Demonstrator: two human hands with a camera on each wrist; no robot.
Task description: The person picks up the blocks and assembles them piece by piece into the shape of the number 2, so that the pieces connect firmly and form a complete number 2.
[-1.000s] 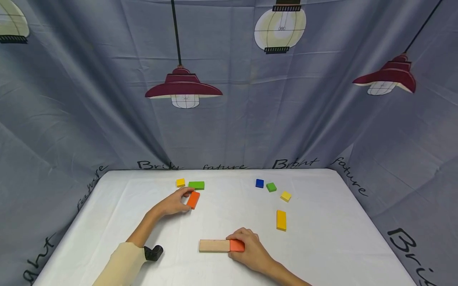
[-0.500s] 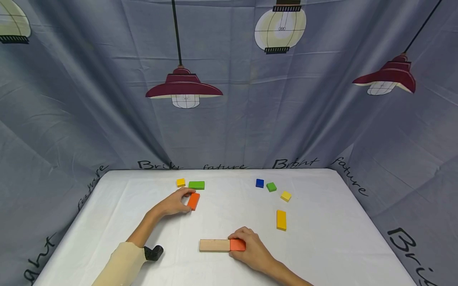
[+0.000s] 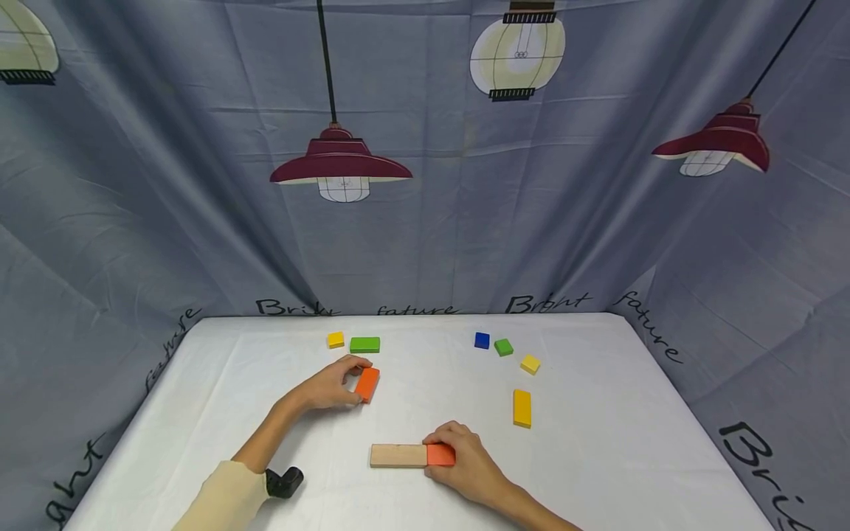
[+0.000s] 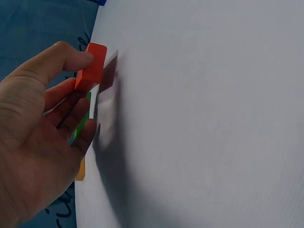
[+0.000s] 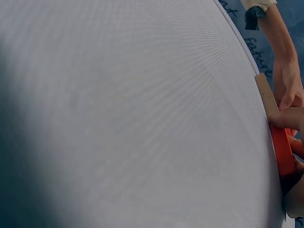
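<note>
Left hand [image 3: 330, 385] and its pinched orange block [image 3: 367, 386] have shifted slightly down-right, now lower centre-left. Right hand [image 3: 468, 466] grips second orange block [image 3: 440, 455] against wooden block [image 3: 398, 456], lower centre. Curtain [image 3: 425, 251] reads "fature", creased "Bright".

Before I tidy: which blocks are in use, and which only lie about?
In use:
far orange block, in left hand
near orange block, in right hand
adjoining wooden block

Seemingly lying about:
long green block
small green block
blue block
long yellow block
both small yellow blocks
</note>
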